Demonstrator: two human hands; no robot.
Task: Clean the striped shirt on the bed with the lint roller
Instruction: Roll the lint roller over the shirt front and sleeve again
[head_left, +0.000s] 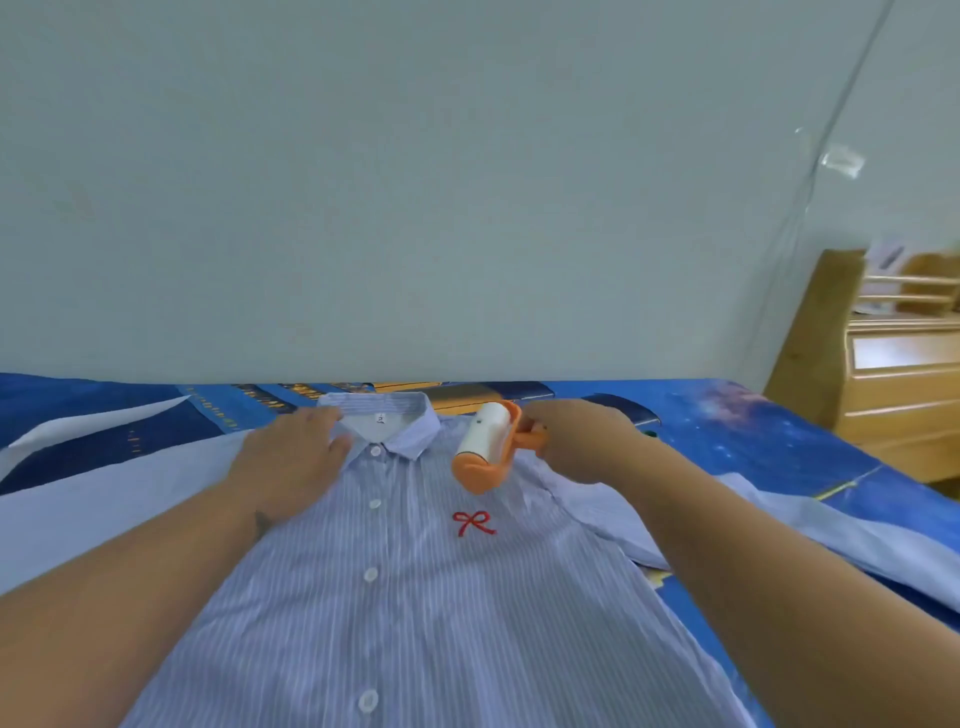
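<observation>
The blue-and-white striped shirt (415, 597) lies buttoned and face up on the bed, collar at the far side, a red bow stitched on its chest. My left hand (291, 457) rests flat on the shirt's left shoulder beside the collar, fingers spread. My right hand (576, 441) grips the orange handle of the lint roller (485, 441). The roller's white drum lies on the shirt just right of the collar, above the red bow.
The bed (753, 431) has a dark blue starry sheet and runs up to a pale wall. The shirt's sleeves spread out to both sides. A wooden drawer unit (893, 384) stands at the right beyond the bed's corner.
</observation>
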